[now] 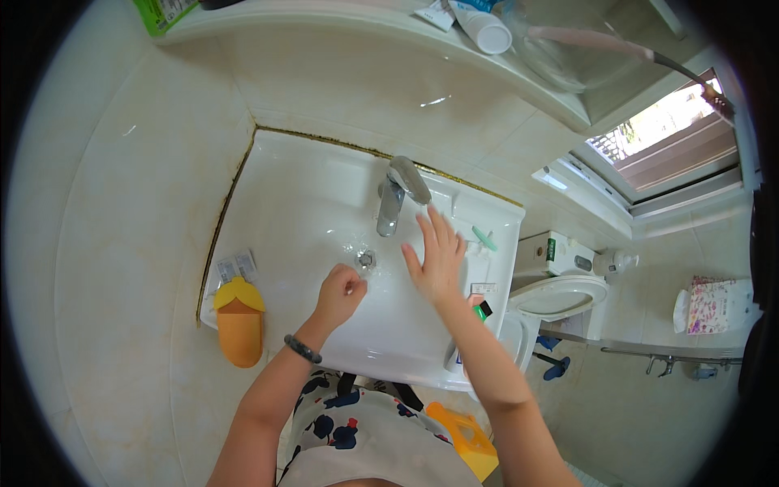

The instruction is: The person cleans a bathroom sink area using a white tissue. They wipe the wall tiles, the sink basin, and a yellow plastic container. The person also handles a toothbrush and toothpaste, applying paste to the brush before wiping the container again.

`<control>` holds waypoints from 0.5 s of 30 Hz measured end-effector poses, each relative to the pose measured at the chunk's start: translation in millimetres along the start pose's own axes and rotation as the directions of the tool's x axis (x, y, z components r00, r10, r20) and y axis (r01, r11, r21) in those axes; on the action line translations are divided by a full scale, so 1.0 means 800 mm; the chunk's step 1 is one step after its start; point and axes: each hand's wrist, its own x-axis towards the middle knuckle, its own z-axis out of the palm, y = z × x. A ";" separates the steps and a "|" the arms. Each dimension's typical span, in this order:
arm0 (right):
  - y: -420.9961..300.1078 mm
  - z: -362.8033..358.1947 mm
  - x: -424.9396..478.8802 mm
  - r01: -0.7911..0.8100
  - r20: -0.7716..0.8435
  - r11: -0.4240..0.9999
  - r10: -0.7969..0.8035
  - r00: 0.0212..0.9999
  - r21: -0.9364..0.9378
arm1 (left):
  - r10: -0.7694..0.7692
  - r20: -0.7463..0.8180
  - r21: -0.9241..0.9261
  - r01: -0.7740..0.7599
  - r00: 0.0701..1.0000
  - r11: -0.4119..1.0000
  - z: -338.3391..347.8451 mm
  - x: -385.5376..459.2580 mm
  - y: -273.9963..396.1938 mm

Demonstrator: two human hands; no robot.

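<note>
A white ceramic washbasin point(304, 201) lies before me, with a chrome faucet point(390, 210) at its back edge. My right hand point(439, 255) is raised just below the tip of the faucet's lever, fingers spread, holding nothing. Over the basin, by the metal drain point(366, 260), my left hand point(342, 293) is curled; whether something small is inside the fist cannot be told. Small splashes of water show around the drain. A dark beaded bracelet point(302, 349) circles my left wrist.
An orange and yellow holder point(240, 329) and small packets point(237, 266) are at the basin's left side. Right of the bowl lie a green razor-like item point(484, 238) and a small box point(484, 288). A toilet point(557, 298) stands farther right; a shelf point(365, 27) with tubes runs above.
</note>
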 end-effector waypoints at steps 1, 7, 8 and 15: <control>0.011 0.022 -0.034 -0.081 -0.012 0.984 0.084 0.996 0.156 | -0.037 0.011 -0.067 0.038 0.999 0.997 0.003 -0.008 0.005; -0.021 0.039 -0.116 -0.665 0.944 -0.677 0.156 0.291 0.317 | -0.227 0.185 -0.254 0.270 0.956 0.929 0.031 -0.045 0.010; -0.020 0.051 -0.129 -0.655 0.933 -0.678 0.137 0.331 0.332 | -0.225 0.170 -0.069 0.239 0.959 0.969 0.040 -0.049 0.008; 0.015 0.089 -0.160 -0.660 0.879 -0.588 0.390 0.276 0.468 | -0.066 0.002 0.445 0.058 0.998 0.894 0.063 0.013 -0.057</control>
